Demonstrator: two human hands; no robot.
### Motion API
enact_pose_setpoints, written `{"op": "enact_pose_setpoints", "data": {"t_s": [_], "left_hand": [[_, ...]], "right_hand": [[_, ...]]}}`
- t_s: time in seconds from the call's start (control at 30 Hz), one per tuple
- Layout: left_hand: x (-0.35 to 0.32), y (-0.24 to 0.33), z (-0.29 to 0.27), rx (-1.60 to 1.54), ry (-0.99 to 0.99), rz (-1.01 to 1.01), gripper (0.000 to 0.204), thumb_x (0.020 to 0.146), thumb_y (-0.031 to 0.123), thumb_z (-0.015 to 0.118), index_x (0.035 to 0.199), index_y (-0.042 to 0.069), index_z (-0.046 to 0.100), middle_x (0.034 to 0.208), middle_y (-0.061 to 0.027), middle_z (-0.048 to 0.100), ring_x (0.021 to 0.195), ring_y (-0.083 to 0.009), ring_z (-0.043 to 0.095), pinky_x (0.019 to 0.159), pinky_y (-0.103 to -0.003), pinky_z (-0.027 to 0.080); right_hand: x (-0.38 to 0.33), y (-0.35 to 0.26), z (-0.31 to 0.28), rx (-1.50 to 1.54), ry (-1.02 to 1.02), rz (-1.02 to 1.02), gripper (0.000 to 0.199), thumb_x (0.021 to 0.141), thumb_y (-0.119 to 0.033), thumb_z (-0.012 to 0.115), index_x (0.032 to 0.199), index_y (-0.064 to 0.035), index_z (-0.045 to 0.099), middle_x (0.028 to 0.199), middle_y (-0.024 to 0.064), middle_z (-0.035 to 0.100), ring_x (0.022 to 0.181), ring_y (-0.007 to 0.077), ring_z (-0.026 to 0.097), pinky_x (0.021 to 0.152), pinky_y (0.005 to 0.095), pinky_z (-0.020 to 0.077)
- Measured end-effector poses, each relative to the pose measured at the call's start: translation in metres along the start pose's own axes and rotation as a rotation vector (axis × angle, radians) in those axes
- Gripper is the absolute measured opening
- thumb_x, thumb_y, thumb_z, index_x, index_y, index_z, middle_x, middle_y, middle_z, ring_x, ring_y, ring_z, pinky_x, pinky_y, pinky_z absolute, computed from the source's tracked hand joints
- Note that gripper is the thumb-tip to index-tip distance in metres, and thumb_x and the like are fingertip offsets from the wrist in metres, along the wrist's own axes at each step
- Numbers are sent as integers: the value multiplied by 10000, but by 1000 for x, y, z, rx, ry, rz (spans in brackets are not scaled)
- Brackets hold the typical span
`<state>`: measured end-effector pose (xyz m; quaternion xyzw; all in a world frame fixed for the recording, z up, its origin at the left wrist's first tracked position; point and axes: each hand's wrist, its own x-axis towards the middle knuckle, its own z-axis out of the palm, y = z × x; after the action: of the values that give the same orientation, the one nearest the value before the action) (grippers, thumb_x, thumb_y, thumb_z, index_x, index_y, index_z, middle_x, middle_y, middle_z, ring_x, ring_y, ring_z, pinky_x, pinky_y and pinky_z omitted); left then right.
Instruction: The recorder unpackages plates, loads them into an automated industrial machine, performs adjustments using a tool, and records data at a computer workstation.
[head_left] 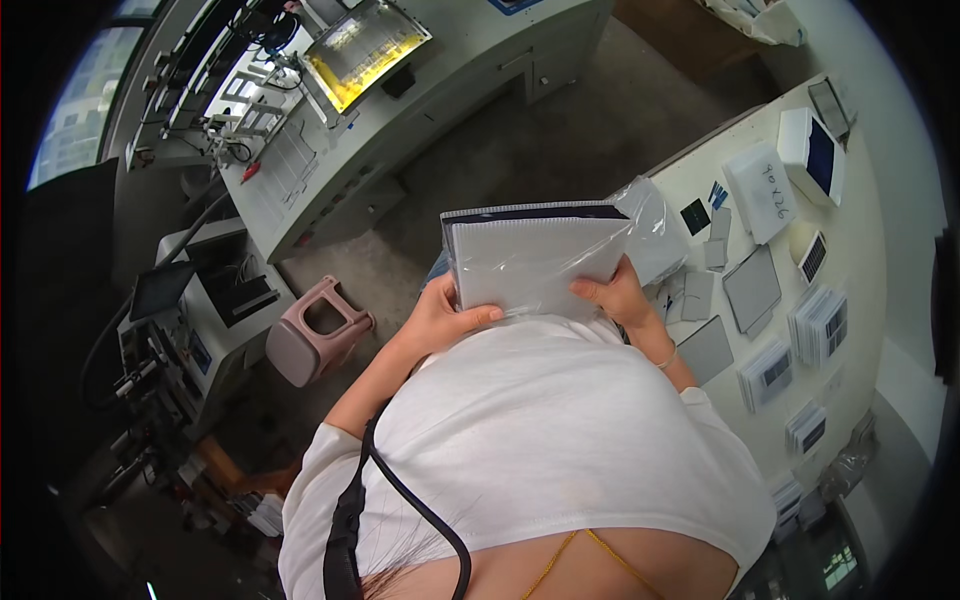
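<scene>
Between my two hands I hold a stack of sheets (530,262) in front of my body. White corrugated board forms its near face, and a dark layer shows along the top edge. Clear plastic wrap (655,225) covers the stack and hangs loose past its right end. At the lower left corner, my left hand (445,318) grips it with the thumb over the near face. My right hand (622,295) grips the right side, also thumb in front. The other fingers of both hands are mostly hidden behind the stack.
On the right, a white table (850,270) carries a white box (812,155), a wrapped white packet (758,190), grey plates (752,287) and several small stacks (818,325). A pink stool (318,330) stands at left. A yellow-edged frame (368,50) sits on the far workbench (440,100).
</scene>
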<state>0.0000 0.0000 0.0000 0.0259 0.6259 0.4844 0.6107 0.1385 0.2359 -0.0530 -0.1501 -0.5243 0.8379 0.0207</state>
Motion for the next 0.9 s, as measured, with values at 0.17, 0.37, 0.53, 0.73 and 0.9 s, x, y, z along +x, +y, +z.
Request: {"op": "enact_pose_setpoints", "data": {"t_s": [0.17,0.37,0.53,0.73,0.9], "left_hand": [[-3,0,0,343,-34,199,648,719,181,780,1244,-22,458,1336,-129,389,1201,-212,407,1000,-336,325],[11,73,1,-65,-6,523,1110,555,378,870,1386,-32,259,1226,-126,521,1118,-201,527,965,-324,391],[15,64,1,-39,214,344,733,695,206,790,1258,-32,384,1155,-125,537,1055,-204,539,933,-322,409],[25,64,20,24,83,113,717,725,145,739,1300,-28,347,1224,-138,484,1151,-243,461,1007,-365,322],[41,65,23,-4,-6,125,644,785,252,670,1290,-22,379,1242,-124,488,1148,-243,474,995,-377,341]], "right_hand": [[-20,-15,-1,-108,-69,105,505,717,-92,766,1156,9,538,1090,110,613,1012,187,560,887,321,447],[-10,-12,-7,-123,-153,126,591,723,-175,775,1205,5,482,1104,102,597,1018,177,550,897,305,437],[-22,-15,-6,-140,-106,30,646,725,-191,774,1246,0,443,1130,113,581,1044,181,531,914,318,422],[-39,-12,-8,-72,-64,-47,674,735,-182,759,1285,-20,405,1151,112,568,1070,191,527,932,324,417],[-48,-12,-9,-136,6,-82,637,732,-162,754,1258,-35,418,1145,116,574,1094,203,528,940,317,416]]}}
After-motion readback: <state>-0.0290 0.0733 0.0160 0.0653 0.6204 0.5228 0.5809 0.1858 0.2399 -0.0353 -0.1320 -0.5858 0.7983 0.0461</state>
